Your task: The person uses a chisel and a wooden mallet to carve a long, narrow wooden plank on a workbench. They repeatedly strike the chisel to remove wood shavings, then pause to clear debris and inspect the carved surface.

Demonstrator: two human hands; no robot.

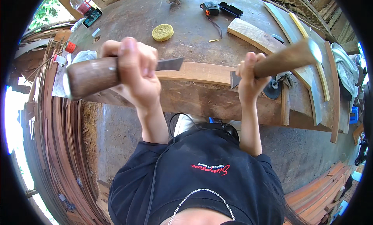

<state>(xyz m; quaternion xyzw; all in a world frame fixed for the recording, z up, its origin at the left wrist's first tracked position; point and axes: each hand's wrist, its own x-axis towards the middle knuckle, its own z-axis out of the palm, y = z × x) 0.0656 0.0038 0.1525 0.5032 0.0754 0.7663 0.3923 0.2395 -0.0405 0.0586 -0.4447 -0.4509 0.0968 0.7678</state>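
Both my hands are raised over the near edge of the wooden workbench (217,99). In my left hand (140,71), a chisel (93,78) is gripped by its thick brown wooden handle, its dark flat blade pointing right. My right hand (248,77) is closed round a second wooden-handled chisel (285,61); its handle is blurred, and a short bit of dark blade shows left of the fist. Between the two blades a reddish wooden strip (198,72) lies along the bench edge. Whether either blade touches the strip, I cannot tell.
A yellow round pad (162,33), a tape measure (210,8) and an open black case (231,10) lie farther back. Wooden boards (252,35) cover the right side. A phone (92,17) and bottle (79,4) stand far left. Long timber strips (58,147) are stacked beside the bench.
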